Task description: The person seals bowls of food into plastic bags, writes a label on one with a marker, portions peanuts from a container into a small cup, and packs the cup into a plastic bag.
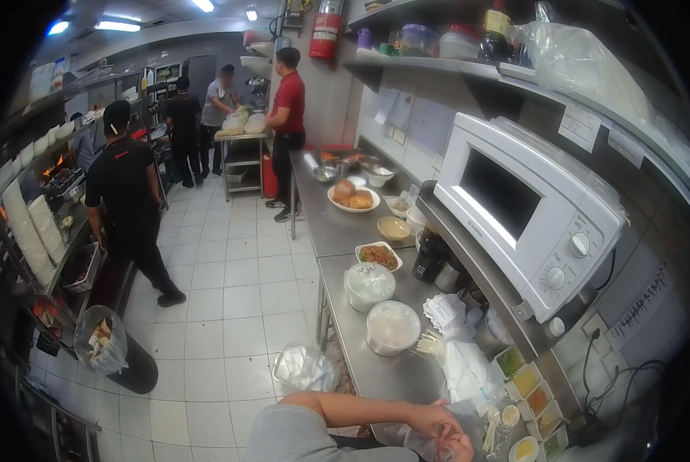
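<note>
My left hand (433, 420) reaches in from the bottom, its grey-sleeved forearm crossing over the counter edge. Beside it, my right hand (459, 447) is partly cut off by the frame's lower edge. Both hands are closed, fingers bunched together on a clear plastic bag (416, 442) that hangs below the left hand. The bag's contents are hard to make out. Just right of the hands stand small cups, one with a yellow filling (524, 449), and a bundle of thin wooden sticks (490, 433). A white plastic packet (468, 373) lies above them.
Along the steel counter (345, 269) stand a covered tub (393, 327), a bag-wrapped tub (369, 286), a food bowl (379, 257) and a plate of golden blocks (353, 197). A microwave (522, 212) sits on a shelf. A bin (133, 362) and several people occupy the aisle.
</note>
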Available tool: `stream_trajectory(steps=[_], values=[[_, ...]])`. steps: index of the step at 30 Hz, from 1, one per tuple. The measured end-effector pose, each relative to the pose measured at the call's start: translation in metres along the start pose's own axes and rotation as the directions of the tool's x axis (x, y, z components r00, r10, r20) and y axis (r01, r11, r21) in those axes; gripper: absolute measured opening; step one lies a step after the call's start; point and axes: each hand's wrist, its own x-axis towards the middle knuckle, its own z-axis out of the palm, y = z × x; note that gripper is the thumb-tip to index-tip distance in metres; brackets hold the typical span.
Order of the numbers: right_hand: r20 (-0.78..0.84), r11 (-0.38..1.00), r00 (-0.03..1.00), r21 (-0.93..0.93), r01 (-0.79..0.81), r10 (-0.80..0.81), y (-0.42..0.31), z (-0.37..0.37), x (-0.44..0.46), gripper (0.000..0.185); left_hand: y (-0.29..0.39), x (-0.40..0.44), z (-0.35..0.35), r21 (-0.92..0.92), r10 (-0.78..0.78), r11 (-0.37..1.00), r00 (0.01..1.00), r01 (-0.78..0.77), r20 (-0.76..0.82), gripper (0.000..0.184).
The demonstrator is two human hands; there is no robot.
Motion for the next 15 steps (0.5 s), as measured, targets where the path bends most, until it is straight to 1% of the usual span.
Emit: stream_trajectory(steps=[2,3,4,5,6,7,8,10,11,12,13,14,15], values=[[-0.028,0.997,0.997,0.021,-0.067,0.068,-0.002,-0.003,-0.005,0.02,0.006,0.001,-0.004,0.068,-0.021,0.998,0.999,0.019,0.04,0.036],[-0.041,0.994,0.994,0.033,-0.1,0.101,-0.001,-0.004,-0.005,0.02,0.002,0.003,-0.003,0.068,-0.02,0.998,0.999,0.017,0.043,0.036],[-0.053,0.99,0.989,0.044,-0.132,0.134,-0.009,-0.005,-0.011,0.02,-0.002,0.007,0.0,0.092,-0.022,0.996,0.999,0.019,0.023,0.03],[-0.054,0.99,0.989,0.045,-0.132,0.135,-0.003,-0.006,-0.009,0.02,-0.006,0.012,0.002,0.115,-0.023,0.993,1.0,0.022,0.003,0.027],[-0.029,0.951,0.99,-0.282,0.126,-0.14,0.009,-0.007,-0.006,0.018,-0.006,0.016,0.001,0.114,-0.023,0.993,1.0,0.023,0.004,0.027],[0.082,0.745,0.92,-0.561,0.36,-0.383,0.019,-0.008,-0.004,0.016,-0.004,0.021,-0.002,0.133,-0.104,0.986,0.993,0.096,0.056,0.028],[0.079,0.746,0.921,-0.561,0.358,-0.382,0.025,-0.011,-0.005,0.016,-0.003,0.025,-0.006,0.158,-0.185,0.973,0.977,0.167,0.109,0.031],[0.199,0.564,0.9,-0.721,0.402,-0.388,0.034,-0.017,-0.008,0.021,-0.004,0.03,-0.008,0.186,-0.185,0.97,0.971,0.156,0.152,0.03],[0.178,0.571,0.909,-0.728,0.379,-0.377,0.038,-0.019,-0.005,0.021,-0.006,0.033,-0.006,0.21,-0.182,0.968,0.963,0.139,0.2,0.03],[0.198,0.572,0.886,-0.7,0.427,-0.419,0.039,-0.021,0.0,0.022,-0.007,0.034,-0.007,0.171,-0.161,0.977,0.966,0.127,0.203,0.03],[0.203,0.576,0.87,-0.678,0.456,-0.45,0.043,-0.023,-0.003,0.027,-0.011,0.034,-0.006,0.123,-0.135,0.986,0.966,0.109,0.222,0.03],[0.156,0.608,0.878,-0.667,0.431,-0.452,0.033,-0.02,-0.008,0.025,-0.014,0.032,-0.004,0.058,-0.139,0.99,0.973,0.13,0.182,0.032],[0.101,0.64,0.887,-0.656,0.399,-0.45,0.021,-0.016,-0.008,0.024,-0.014,0.024,0.002,0.118,-0.196,0.972,0.979,0.202,-0.061,0.03]])
